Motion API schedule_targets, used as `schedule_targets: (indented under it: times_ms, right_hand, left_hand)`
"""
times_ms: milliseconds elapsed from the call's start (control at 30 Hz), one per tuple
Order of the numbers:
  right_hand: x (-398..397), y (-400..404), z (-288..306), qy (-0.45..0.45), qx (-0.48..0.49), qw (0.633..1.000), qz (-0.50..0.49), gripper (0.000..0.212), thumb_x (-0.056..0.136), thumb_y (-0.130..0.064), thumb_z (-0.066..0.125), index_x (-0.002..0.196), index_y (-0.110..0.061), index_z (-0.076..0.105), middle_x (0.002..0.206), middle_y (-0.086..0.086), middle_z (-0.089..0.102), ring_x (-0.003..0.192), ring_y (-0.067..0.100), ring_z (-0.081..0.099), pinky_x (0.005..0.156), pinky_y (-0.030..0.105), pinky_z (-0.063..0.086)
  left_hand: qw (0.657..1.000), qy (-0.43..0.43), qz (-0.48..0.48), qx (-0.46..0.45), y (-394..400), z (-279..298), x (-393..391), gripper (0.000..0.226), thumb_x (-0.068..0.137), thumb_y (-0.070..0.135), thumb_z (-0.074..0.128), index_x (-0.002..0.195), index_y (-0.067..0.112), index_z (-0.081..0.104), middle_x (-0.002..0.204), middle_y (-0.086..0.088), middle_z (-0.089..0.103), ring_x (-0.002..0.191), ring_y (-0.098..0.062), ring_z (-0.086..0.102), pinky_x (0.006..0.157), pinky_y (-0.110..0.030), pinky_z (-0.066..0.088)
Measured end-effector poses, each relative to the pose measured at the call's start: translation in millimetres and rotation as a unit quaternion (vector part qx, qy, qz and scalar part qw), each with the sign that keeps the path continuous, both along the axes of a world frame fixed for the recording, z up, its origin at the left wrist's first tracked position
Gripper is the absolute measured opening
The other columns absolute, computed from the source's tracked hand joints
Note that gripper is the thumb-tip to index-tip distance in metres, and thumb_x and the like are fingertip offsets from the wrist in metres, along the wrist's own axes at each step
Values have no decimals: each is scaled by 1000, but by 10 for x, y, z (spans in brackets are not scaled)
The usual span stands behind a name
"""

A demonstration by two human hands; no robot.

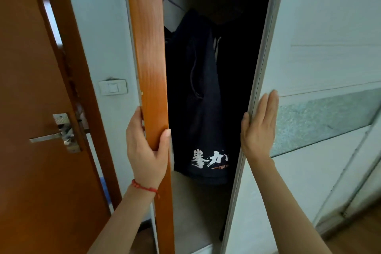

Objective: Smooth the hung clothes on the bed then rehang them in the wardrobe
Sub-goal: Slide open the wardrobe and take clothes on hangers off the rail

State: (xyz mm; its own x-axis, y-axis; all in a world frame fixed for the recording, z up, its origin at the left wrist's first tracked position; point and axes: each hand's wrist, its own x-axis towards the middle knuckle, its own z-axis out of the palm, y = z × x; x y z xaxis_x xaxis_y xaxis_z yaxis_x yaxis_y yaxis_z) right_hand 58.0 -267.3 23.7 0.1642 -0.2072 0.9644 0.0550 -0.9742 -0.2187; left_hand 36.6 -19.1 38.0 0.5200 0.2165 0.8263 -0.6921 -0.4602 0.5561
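Here, at centre frame, the left hand (pixel 147 146) grips the wardrobe's wooden edge (pixel 151 80), fingers wrapped round it, while the right hand (pixel 258 128) presses flat, fingers straight together, on the white sliding door (pixel 321 57). Dark clothes (pixel 198 97) hang inside the gap. If the door slides left, it could pinch the thumb or snag the fabric.

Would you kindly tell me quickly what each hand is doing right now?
Left hand: closed, gripping the edge of the orange wooden wardrobe panel.
Right hand: open, fingers straight, pressing flat on the white sliding door.
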Motion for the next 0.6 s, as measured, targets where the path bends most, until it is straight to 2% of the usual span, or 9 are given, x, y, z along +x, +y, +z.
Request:
schedule_targets:
  times_ms: [100, 167, 300, 400, 433, 533, 600]
  right_hand:
    - [119, -178, -18, -14, -55, 998, -8, 61, 100, -19, 31, 147, -3, -5, 146, 30, 16, 142, 34, 10, 117, 45, 19]
    - [185, -257, -21, -30, -55, 998, -4, 62, 100, -17, 30, 147, -4, -8, 144, 31, 15, 143, 33, 6, 117, 46, 19]
    - [179, -436, -20, -26, -49, 998, -9, 54, 98, -15, 34, 141, 9, 10, 143, 36, 20, 139, 41, 16, 115, 49, 22]
    - [167, -641, -13, -3, -36, 999, -23, 50, 98, -15, 35, 135, 15, 18, 141, 40, 25, 137, 46, 19, 118, 43, 16]
    - [166, -717, -6, 5, -32, 999, -27, 51, 98, -15, 34, 135, 15, 17, 141, 40, 25, 137, 46, 19, 119, 41, 13]
    - [151, -964, 8, 25, -24, 999, -29, 51, 100, -19, 31, 137, 12, 13, 143, 39, 22, 138, 45, 16, 120, 39, 11]
    - [131, -1113, 16, 36, -24, 999, -31, 51, 101, -21, 29, 138, 11, 12, 144, 39, 20, 139, 45, 15, 118, 43, 16]
  left_hand:
    - [1000, 1, 2, -4, -3, 1, 0, 72, 87, 58, 38, 131, 0, 38, 122, -20, 55, 106, -18, 53, 87, -11, 37]
    - [1000, 1, 1, -1, -4, 6, -1, 73, 86, 58, 38, 131, 0, 38, 122, -20, 54, 106, -19, 53, 87, -13, 39]
    - [1000, -1, -2, 4, 2, 14, -17, 74, 86, 58, 37, 132, -1, 37, 124, -21, 53, 109, -28, 56, 88, -26, 44]
    - [1000, -6, 4, 7, -2, 22, -48, 75, 87, 57, 36, 133, -2, 36, 129, -23, 50, 115, -32, 54, 92, -37, 49]
    - [1000, -18, 12, 9, -12, 27, -58, 73, 89, 55, 36, 134, -1, 35, 131, -24, 48, 119, -30, 51, 97, -37, 48]
    - [995, -89, 42, 7, -82, 107, -122, 62, 92, 44, 39, 136, 1, 28, 139, -26, 37, 136, -12, 28, 112, -20, 29]
    - [985, -161, 50, 23, -177, 222, -188, 54, 92, 35, 43, 132, 0, 32, 140, -25, 33, 137, -21, 27, 114, -30, 27]
